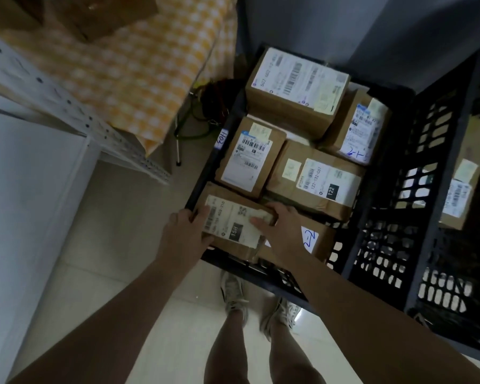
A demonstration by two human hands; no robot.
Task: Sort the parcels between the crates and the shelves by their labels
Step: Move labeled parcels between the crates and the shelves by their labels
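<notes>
- Parcel marked 15H (pixel 233 227), a flat brown carton with a white label, lies at the near left corner of the black crate (pixel 233 260), on top of the other cartons.
- The left hand (pixel 185 235) grips its left end, with the thumb on the label's edge and the fingers wrapped round the side.
- The right hand (pixel 281 231) clasps its right end, with the fingers curled over the far edge and the thumb on the label.
- A carton with blue handwriting (pixel 312 241) sits just under the right wrist.
- Deeper in the same crate lie the 122 parcel (pixel 316 181), a barcode parcel (pixel 250 156) and a large top carton (pixel 294 87).
- A second crate (pixel 441 245) touches the first on the right and holds a labelled box (pixel 459 187).
- A white metal shelf (pixel 67 106) stands to the left, with a yellow checked cloth (pixel 150 65) beyond it.
</notes>
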